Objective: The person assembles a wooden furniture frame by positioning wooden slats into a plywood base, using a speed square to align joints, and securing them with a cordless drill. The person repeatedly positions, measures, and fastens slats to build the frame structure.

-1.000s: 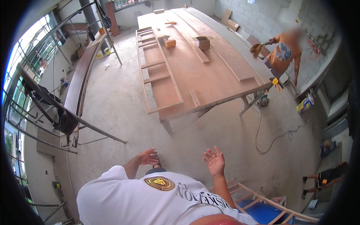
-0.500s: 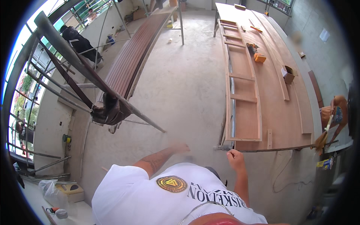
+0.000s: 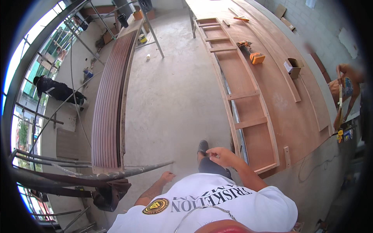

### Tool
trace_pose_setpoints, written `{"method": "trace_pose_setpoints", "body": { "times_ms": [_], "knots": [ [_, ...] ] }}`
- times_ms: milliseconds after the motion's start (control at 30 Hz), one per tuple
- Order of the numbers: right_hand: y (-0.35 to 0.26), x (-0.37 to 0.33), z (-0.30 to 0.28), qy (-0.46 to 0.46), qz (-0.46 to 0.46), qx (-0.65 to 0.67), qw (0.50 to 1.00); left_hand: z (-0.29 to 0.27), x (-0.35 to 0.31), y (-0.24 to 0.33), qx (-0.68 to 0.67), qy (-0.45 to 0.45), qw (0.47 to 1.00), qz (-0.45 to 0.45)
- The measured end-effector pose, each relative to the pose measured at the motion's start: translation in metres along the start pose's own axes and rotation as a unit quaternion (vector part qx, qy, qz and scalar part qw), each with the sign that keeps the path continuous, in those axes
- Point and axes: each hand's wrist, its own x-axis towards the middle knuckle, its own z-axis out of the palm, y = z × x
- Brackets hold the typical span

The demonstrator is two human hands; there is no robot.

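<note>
My right hand [image 3: 222,157] is out in front of my body, its fingers bent and slightly apart, with nothing visible in them. It is near the lower end of a wooden ladder-like frame [image 3: 245,123], without touching it. Low at my left side hangs my left hand [image 3: 168,177], loosely open and apparently holding nothing. Close to it is the end of a grey metal pipe [image 3: 149,167], with a dark bag [image 3: 110,195] hanging farther left along it. One dark shoe [image 3: 203,146] shows on the floor ahead.
Brown grooved panels [image 3: 109,105] lie lengthwise on the left. On the plywood table [image 3: 278,132] to the right are an orange cordless tool [image 3: 254,57], an open cardboard box [image 3: 294,68] and wood strips. One person [image 3: 58,91] bends near scaffolding; another [image 3: 345,87] holds a broom.
My view has turned and moved forward along the table. My right hand has left the table's near end and come in front of me; my left hand has dropped to my side.
</note>
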Motion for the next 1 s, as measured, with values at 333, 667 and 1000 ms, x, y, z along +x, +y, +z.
{"method": "trace_pose_setpoints", "body": {
  "times_ms": [333,667,1000],
  "knots": [
    [-0.028,0.198,-0.153,0.173,0.006,-0.078,0.982,-0.200,0.078,0.122,-0.050,0.110,0.990,0.074],
    [0.010,0.336,-0.300,0.487,0.102,-0.043,0.866,-0.324,0.215,0.201,0.036,-0.079,0.995,0.045],
    [0.097,0.377,-0.469,0.619,0.277,-0.298,0.671,-0.513,0.340,0.420,0.154,0.029,0.981,0.116]
  ]
}}
